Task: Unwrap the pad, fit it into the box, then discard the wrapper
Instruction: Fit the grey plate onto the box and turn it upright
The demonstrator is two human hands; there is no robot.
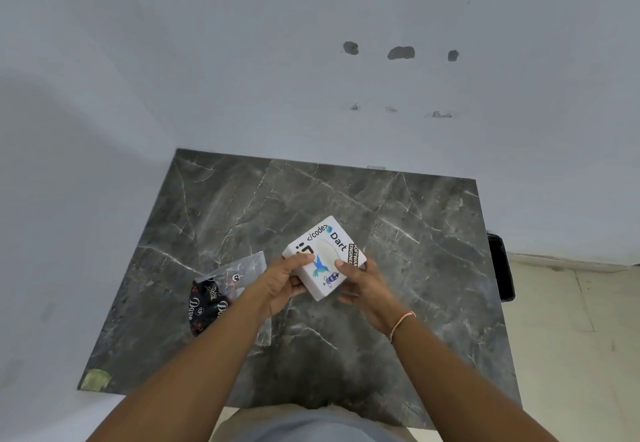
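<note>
One white stickered box (pixel 323 258) sits above the dark marble counter (pixel 398 233), gripped by two hands: left hand (pixel 282 282) and right hand (pixel 362 285), fingers curled round its sides. One clear wrapper (pixel 239 270) lies left, beside one black printed packet (pixel 206 304).
</note>
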